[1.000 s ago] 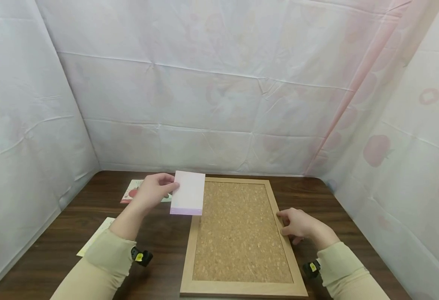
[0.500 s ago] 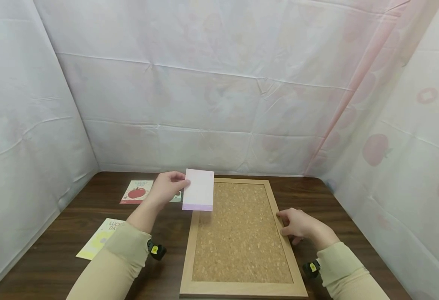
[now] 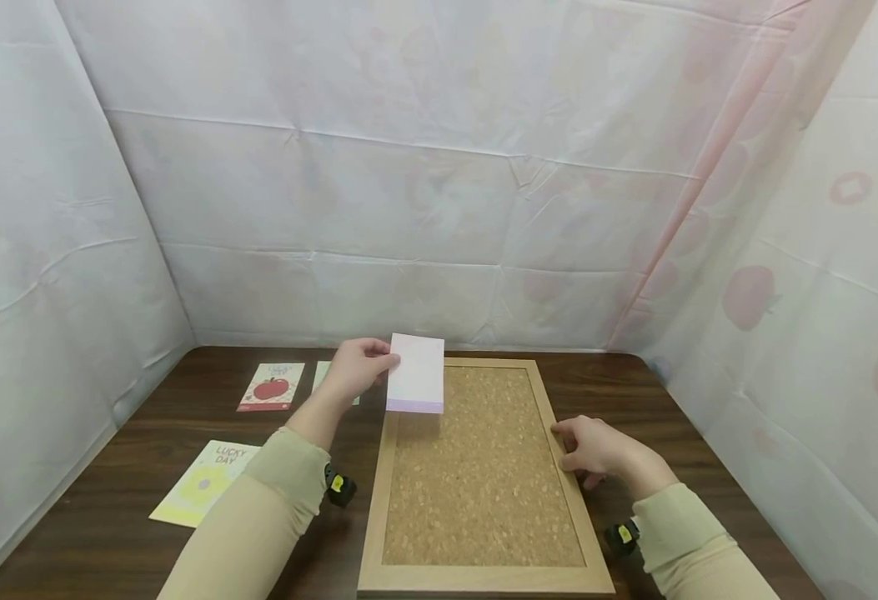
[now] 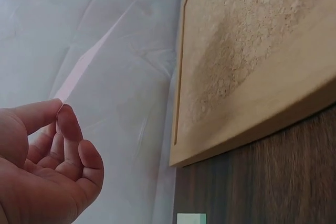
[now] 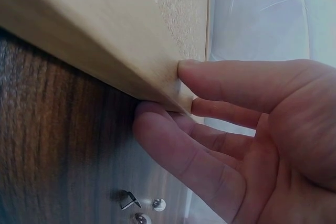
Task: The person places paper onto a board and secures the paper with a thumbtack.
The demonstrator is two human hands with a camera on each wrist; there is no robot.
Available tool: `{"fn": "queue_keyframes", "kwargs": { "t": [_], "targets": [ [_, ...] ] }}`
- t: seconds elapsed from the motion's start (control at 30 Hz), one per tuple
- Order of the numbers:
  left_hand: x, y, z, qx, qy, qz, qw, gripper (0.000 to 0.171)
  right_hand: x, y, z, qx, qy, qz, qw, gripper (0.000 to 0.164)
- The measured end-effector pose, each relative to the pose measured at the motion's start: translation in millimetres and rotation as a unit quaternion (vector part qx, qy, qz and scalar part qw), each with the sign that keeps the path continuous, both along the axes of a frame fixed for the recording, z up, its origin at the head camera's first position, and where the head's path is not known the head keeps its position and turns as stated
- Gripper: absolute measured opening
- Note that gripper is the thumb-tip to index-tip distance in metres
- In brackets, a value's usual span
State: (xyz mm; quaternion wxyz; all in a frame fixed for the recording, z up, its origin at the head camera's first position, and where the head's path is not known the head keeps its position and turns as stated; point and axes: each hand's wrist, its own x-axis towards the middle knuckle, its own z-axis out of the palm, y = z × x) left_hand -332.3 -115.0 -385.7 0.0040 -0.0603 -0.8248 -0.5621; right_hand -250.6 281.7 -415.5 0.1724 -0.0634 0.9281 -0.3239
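Observation:
My left hand [image 3: 358, 367] pinches a white paper card [image 3: 416, 375] with a purple strip along its lower edge. Thumb and fingertips hold the card by its left side, above the far left part of a cork board [image 3: 487, 475] in a pale wooden frame. In the left wrist view the card [image 4: 86, 61] appears nearly edge-on. My right hand [image 3: 596, 446] grips the frame's right side. Seen from the right wrist, the thumb lies on top of the wooden frame [image 5: 100, 40] and the fingers curl against its outer side, low by the table.
Left of the board, a card with a red apple [image 3: 272, 387] and a yellow "Lucky Day" card [image 3: 202, 482] lie on the dark wooden table [image 3: 93, 467]. A green card [image 3: 322, 375] is partly hidden behind my left hand. Several small shiny metal pieces [image 5: 142, 217] lie near my right hand.
My left hand has carried the white card rightward, farther over the board. More of the yellow and apple cards shows now. My right hand and the board have stayed put.

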Motion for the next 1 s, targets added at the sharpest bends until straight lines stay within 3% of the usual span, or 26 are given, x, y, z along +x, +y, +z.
{"fn": "queue_keyframes", "kwargs": {
  "t": [0.27,0.5,1.0],
  "targets": [
    [-13.2,12.3,-9.7,0.0,-0.005,0.0,1.0,0.024,0.4,-2.7,0.8,0.003,-0.007,-0.002,1.0,0.068],
    [-18.2,18.4,-16.1,-0.017,-0.011,0.003,0.9998,0.022,-1.1,-3.9,0.0,-0.002,-0.006,0.01,1.0,0.067],
    [-24.5,30.4,-15.0,0.018,-0.038,-0.012,0.9991,0.027,-0.3,-5.7,-0.3,-0.001,-0.004,0.013,1.0,0.067]
  ]
}}
